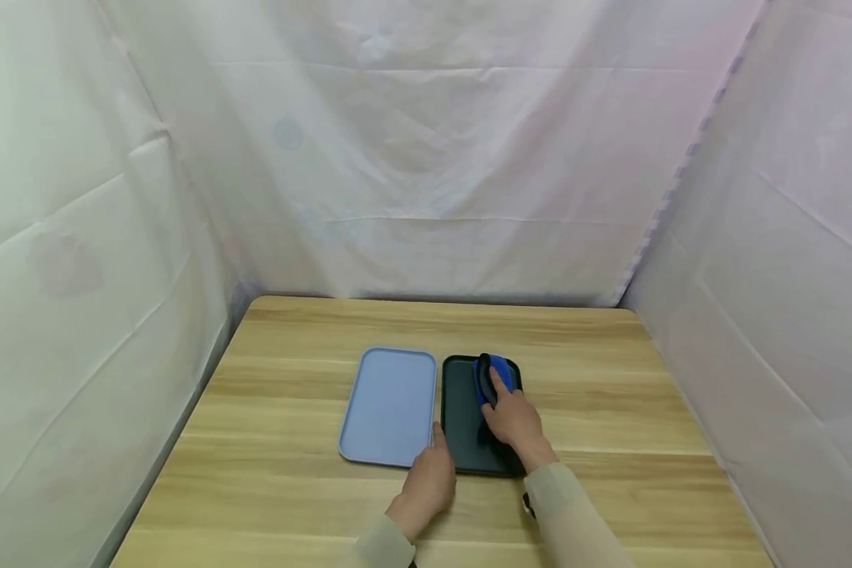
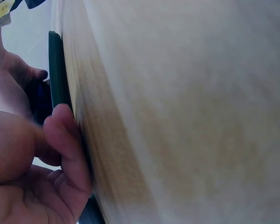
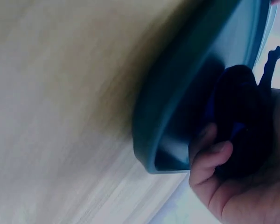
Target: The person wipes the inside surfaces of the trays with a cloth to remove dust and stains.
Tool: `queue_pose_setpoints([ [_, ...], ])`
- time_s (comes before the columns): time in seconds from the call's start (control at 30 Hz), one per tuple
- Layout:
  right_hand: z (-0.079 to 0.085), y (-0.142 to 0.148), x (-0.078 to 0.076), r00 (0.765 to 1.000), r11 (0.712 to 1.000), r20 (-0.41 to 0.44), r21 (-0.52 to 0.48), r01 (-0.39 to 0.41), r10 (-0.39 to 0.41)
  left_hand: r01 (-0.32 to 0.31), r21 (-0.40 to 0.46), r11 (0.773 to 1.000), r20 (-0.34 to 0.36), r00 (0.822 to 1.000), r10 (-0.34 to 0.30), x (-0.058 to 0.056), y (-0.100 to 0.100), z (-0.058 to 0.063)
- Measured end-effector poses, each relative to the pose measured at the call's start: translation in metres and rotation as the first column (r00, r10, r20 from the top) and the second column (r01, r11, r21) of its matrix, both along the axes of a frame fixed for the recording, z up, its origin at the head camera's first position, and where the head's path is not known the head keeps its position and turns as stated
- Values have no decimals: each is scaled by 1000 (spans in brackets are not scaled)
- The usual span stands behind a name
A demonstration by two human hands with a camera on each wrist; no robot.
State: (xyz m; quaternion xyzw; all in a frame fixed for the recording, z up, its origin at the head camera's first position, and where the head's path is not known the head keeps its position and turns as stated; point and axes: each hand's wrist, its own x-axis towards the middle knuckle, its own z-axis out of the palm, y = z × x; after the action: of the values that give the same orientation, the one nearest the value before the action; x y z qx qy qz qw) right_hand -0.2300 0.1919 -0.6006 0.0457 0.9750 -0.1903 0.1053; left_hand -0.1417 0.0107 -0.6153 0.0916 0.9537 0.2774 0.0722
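A dark green tray point(image 1: 461, 426) lies flat on the wooden table. My right hand point(image 1: 514, 422) grips a blue pad-like tool point(image 1: 502, 371) by its black curved handle point(image 1: 485, 379), over the tray's far right part. The right wrist view shows fingers point(image 3: 209, 163) bent round the black handle point(image 3: 235, 88); the tool's underside is hidden. At the tray's near left corner, my left hand point(image 1: 429, 481) holds the rim, one finger pointing forward along it. In the left wrist view, the left hand point(image 2: 51, 172) is against the green rim point(image 2: 58, 70), some fingers curled.
A light blue tray point(image 1: 390, 402) lies just left of the green one, with a narrow gap between. Around both is the wooden tabletop point(image 1: 277, 442). White sheets point(image 1: 426, 158) hang at the back and on both sides.
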Motion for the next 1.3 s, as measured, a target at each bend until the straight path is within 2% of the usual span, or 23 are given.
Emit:
queue_pose_setpoints([
  [0.3,1,-2,0,999,999,15,-32,-30,31,5,6,1000,84,996,-6,-1,1,1],
  [0.6,-1,-4,2,999,996,2,-81,-49,49,14,-25,1000,73,997,-12,0,1,2],
  [0.83,-6,-6,-1,999,996,-1,-75,-41,41,22,-7,1000,64,998,-21,0,3,4],
  [1.03,-3,-10,-1,999,996,-15,-77,-44,43,30,-30,999,42,999,-28,0,3,5],
  [1.3,-4,-21,0,999,997,-6,-76,-33,33,32,-23,999,64,997,-30,0,0,5],
])
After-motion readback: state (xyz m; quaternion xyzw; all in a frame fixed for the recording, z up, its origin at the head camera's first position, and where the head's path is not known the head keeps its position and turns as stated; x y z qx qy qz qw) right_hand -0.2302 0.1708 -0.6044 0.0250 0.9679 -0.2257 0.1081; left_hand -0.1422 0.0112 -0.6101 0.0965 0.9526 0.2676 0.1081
